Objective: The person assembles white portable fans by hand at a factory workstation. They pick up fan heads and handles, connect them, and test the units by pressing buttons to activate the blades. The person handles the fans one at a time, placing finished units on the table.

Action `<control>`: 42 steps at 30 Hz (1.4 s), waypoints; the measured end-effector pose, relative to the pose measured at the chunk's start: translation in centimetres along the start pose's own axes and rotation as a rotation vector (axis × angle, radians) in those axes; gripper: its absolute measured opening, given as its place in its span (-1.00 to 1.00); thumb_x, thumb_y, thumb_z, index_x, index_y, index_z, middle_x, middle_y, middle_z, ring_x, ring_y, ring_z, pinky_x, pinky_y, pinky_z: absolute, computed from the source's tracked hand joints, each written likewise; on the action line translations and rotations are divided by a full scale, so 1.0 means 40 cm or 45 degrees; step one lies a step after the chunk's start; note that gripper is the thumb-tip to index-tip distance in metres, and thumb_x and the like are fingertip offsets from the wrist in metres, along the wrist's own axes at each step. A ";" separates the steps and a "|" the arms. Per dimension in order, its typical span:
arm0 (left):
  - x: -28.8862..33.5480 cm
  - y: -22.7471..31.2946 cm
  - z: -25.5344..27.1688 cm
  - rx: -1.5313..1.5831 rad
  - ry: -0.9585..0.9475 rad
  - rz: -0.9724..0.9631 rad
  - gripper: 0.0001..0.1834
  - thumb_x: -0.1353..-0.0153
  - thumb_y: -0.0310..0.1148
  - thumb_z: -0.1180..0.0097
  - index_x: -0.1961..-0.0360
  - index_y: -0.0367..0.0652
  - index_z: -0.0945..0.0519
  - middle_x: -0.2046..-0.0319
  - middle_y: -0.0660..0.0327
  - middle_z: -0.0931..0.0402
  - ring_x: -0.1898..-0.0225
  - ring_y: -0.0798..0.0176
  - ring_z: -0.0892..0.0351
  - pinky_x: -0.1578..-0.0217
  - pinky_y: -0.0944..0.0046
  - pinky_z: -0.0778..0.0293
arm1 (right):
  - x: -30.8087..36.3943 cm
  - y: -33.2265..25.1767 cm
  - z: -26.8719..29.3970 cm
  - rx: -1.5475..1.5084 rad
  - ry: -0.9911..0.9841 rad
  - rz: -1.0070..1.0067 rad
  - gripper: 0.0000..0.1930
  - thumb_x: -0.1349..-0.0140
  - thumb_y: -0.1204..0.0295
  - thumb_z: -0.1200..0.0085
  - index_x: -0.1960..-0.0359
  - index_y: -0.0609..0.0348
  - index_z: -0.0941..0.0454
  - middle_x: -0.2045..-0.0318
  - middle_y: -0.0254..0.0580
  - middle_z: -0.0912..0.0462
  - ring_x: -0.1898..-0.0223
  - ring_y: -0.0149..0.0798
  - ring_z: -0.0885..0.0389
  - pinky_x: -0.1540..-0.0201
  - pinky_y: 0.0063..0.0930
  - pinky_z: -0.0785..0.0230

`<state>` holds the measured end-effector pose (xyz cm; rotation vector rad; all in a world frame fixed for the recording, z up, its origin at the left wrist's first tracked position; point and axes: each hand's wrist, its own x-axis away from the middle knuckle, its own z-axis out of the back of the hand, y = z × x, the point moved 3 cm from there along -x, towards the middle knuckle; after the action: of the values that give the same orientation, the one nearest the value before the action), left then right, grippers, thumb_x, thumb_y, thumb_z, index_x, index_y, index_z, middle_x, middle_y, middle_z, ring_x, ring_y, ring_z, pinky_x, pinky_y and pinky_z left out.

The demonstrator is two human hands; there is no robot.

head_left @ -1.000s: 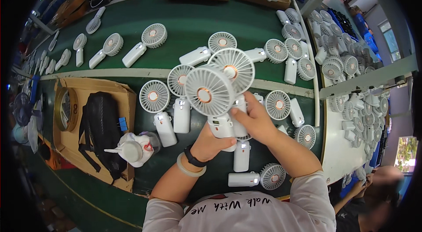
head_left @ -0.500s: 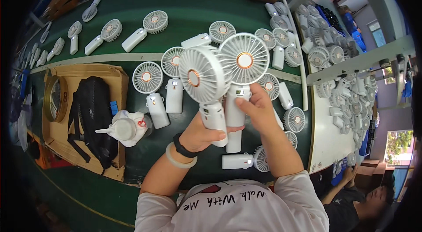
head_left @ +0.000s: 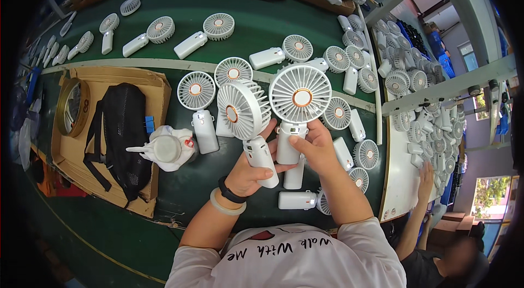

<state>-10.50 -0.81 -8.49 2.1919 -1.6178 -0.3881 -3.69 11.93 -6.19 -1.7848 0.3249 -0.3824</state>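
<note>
Each of my hands grips a white handheld fan with a copper-coloured ring at its hub. My left hand [head_left: 248, 171] is wrapped round the handle of one handheld fan [head_left: 240, 111], whose head tilts toward the right. In my right hand [head_left: 311, 149] the other handheld fan [head_left: 300, 94] stands upright and faces me, my thumb on its handle just below a small lit display [head_left: 295, 130]. The two fan heads are close together. Behind them several more fans lie on the green table, such as one fan [head_left: 205, 131] at the left; some are partly hidden by my hands.
To the left, a cardboard tray [head_left: 155, 141] holds a black bag [head_left: 124, 141] and a roll of tape [head_left: 73, 108]. Beside it sits a white-wrapped jar [head_left: 166, 149]. A white side table [head_left: 396, 190] at right carries heaped fans, and a co-worker's hand [head_left: 426, 179] reaches there. Boxes stand at the back.
The two fans in my hands have come slightly lower and their handles have drawn apart. At right, the co-worker's arm has reached up toward the heaped fans. The whole view has shifted a little.
</note>
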 end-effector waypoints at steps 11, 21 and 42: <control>0.022 0.031 0.060 -0.034 0.161 -0.215 0.01 0.21 -0.47 -0.24 -0.30 0.00 0.03 -0.06 0.01 -0.24 -0.05 0.05 -0.34 0.13 -0.07 -0.49 | -0.165 -0.057 0.218 0.521 0.285 0.023 -0.50 -0.23 0.09 0.08 -0.03 0.27 -0.38 0.08 -0.11 -0.47 0.18 -0.27 -0.53 0.11 -0.40 -0.37; 0.025 0.019 0.058 0.359 -0.025 -0.086 0.04 0.24 -0.43 -0.25 -0.29 0.15 0.04 -0.05 0.04 -0.22 0.01 0.02 -0.33 0.16 -0.03 -0.48 | -0.431 0.041 0.382 1.878 0.307 0.213 -0.62 -0.18 0.16 0.04 0.03 0.05 -0.44 -0.03 0.32 -0.24 0.02 0.29 -0.37 -0.04 -0.08 -0.28; 0.029 0.013 0.068 0.136 -0.015 -0.217 -0.03 0.27 -0.46 -0.31 -0.24 -0.17 -0.09 -0.05 -0.01 -0.30 0.03 0.05 -0.43 0.14 0.02 -0.51 | -0.048 -0.035 0.097 -0.601 -0.210 -0.237 -0.38 -0.10 0.27 -0.16 -0.16 0.06 -0.13 0.29 -0.15 -0.50 0.33 -0.17 -0.58 0.21 -0.24 -0.49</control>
<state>-11.81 -2.43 -10.66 2.4213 -1.4939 -0.3711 -3.77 16.48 -5.86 -2.3042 0.1366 -0.3011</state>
